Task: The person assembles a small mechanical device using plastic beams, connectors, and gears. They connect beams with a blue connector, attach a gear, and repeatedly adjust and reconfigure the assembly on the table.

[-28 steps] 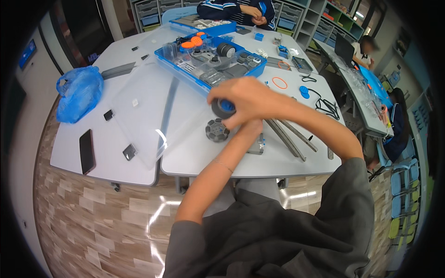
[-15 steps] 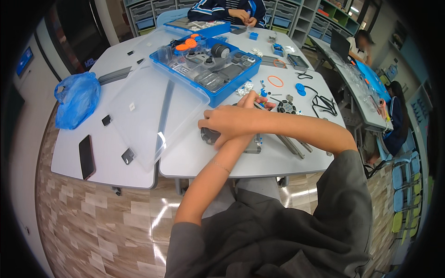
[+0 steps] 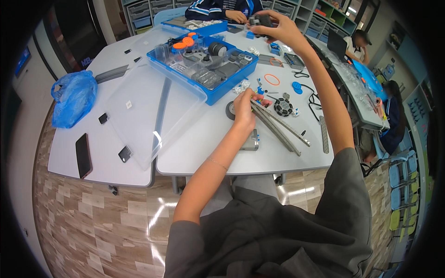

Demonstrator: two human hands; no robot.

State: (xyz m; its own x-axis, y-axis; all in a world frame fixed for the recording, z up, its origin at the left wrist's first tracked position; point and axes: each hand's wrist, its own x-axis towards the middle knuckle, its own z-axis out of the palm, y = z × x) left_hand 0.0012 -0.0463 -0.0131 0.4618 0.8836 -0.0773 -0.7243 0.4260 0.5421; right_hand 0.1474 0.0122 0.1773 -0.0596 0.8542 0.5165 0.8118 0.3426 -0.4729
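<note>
My left hand (image 3: 244,109) is closed around the near-left end of some long grey beams (image 3: 277,129), which fan out to the right over the table. Small blue and yellow pieces show by its fingertips. A dark wheel (image 3: 230,110) stands just left of this hand, partly hidden by it. Below the wrist lies a grey block (image 3: 251,141). My right hand (image 3: 283,32) is stretched far forward and raised, gripping a dark grey blocky part (image 3: 260,24) whose exact kind I cannot make out. A black spoked wheel (image 3: 283,107) lies right of my left hand.
A blue parts box (image 3: 215,95) with wheels and orange pieces stands ahead, its clear lid (image 3: 139,116) to the left. Around are a phone (image 3: 83,156), a blue bag (image 3: 74,99), an orange ring (image 3: 272,79), a black cable (image 3: 313,99) and a perforated strip (image 3: 324,134). Someone sits opposite (image 3: 222,11).
My right hand has left its place across my left wrist and swung up and away to the far side, carrying the dark grey part. My left hand stays at the beams.
</note>
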